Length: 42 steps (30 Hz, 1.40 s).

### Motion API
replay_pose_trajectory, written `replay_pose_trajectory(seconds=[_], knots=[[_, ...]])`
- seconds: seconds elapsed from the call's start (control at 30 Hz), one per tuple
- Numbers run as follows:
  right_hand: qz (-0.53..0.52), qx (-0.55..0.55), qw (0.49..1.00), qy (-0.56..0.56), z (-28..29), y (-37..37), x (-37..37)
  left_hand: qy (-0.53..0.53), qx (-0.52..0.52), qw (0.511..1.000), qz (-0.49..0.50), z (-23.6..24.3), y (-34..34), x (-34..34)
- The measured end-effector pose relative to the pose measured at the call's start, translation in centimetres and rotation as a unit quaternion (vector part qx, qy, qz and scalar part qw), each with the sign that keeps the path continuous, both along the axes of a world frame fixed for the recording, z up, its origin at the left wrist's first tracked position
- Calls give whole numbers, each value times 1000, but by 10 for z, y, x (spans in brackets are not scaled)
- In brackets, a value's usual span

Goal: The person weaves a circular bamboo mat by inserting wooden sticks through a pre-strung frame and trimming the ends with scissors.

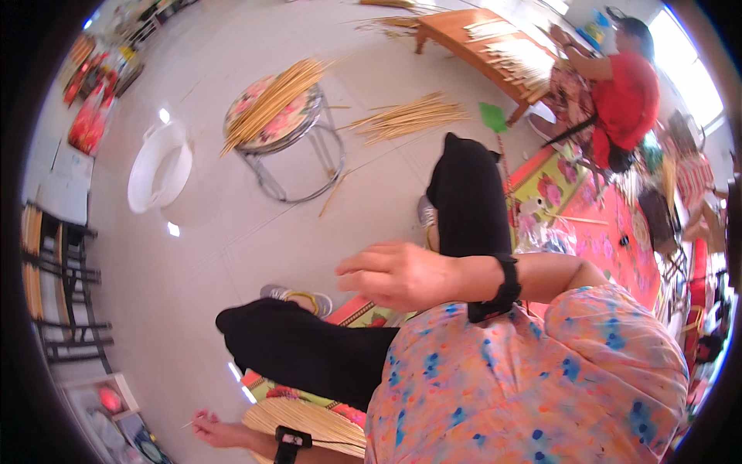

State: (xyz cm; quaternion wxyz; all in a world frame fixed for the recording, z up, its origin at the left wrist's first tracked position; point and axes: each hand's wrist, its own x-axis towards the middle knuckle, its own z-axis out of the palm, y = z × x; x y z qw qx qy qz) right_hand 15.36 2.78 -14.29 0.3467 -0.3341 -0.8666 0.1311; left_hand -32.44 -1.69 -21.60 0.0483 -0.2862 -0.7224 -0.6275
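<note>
At the lower left, my left hand (pixel 210 430) is out past the mat's edge, its fingers closed. A thin pale stalk (pixel 187 424) pokes out from the fingertips. My left forearm passes over a fanned bundle of straw-coloured stalks (pixel 309 417) beside my left thigh. Over my lap, my right hand (pixel 398 276) is raised with its back showing, slightly blurred. Its fingers reach leftward, loosely bent and a little apart, and nothing shows in them. Each wrist wears a black strap with a small device.
A round stool (pixel 282 138) carries a stalk bundle (pixel 278 100); more stalks (pixel 410 117) lie on the floor. A white basin (pixel 161 166) stands left. A person in red (pixel 622 97) sits by a low wooden table (pixel 456 39). A flowered mat (pixel 610 240) lies beneath me.
</note>
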Motion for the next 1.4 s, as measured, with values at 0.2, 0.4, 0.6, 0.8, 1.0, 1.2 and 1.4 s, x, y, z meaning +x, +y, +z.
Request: replay_pose_trajectory(seconds=[0.2,0.4,0.6,0.8,1.0,1.2,1.4], knots=[[-15,93,983,157,13,0,-1,146,-139,923,-329,98,39,147],[-121,134,977,113,2,-1,13,341,-201,709,-584,115,44,295],[-152,73,984,56,-27,-6,44,390,-209,639,-629,123,56,337],[-139,-26,985,102,-36,-7,73,391,-164,597,-682,138,80,360],[-130,-147,950,242,-34,0,111,191,-109,739,-637,127,106,347],[-191,-250,898,306,-24,-2,143,-110,-7,772,-627,139,136,391],[-167,-304,881,322,-14,2,144,-35,-93,721,-685,123,152,374]])
